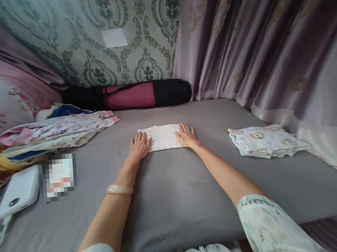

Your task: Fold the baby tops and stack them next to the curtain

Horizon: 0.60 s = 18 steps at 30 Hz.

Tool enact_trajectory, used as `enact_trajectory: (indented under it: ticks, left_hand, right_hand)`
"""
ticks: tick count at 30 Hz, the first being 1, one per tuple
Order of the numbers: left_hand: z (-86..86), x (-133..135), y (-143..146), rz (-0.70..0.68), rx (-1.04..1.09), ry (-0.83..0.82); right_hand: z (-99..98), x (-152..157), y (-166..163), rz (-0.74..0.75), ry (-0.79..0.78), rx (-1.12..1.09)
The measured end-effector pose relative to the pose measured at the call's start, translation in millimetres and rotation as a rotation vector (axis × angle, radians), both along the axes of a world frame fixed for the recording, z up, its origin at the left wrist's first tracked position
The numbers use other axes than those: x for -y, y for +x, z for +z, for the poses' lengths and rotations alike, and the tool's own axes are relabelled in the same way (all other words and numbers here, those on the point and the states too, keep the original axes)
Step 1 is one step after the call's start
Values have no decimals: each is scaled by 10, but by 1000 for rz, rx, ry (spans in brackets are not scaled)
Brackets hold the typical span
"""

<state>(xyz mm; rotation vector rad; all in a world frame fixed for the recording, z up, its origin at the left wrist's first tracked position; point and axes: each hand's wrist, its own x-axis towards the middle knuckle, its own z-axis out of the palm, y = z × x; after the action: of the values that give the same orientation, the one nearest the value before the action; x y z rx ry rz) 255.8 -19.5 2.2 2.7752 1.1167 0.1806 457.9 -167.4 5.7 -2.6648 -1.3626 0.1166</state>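
Note:
A white folded cloth (164,137) with a faint print, perhaps a garment, lies flat on the grey sheet (172,194). My left hand (140,146) rests palm down over its left end, fingers stretched out. Over the right end lies my right hand (187,135), also flat with its fingers apart. Neither hand grips the cloth; both press on or touch it from above. The parts of the cloth under my palms are hidden.
A stack of folded printed cloths (268,139) sits at the right. Loose clothes (63,128) are heaped at the left, near a white power bank (19,190) with a cable. A long black and maroon bag (129,95) lies along the wall. Curtains (223,42) hang right.

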Motion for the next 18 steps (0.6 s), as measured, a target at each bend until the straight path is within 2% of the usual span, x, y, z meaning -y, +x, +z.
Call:
enact_trajectory:
  ticks: [7, 14, 18]
  left_hand:
    - [66, 80, -74, -44, 52, 32]
    - [70, 95, -84, -108, -18, -10]
    - [52, 80, -92, -105, -37, -21]
  right_hand:
    - [132, -110, -109, 78, 72, 89]
    - [-38, -171, -80, 78, 44, 18]
    - [-54, -163, -50, 83, 42, 9]
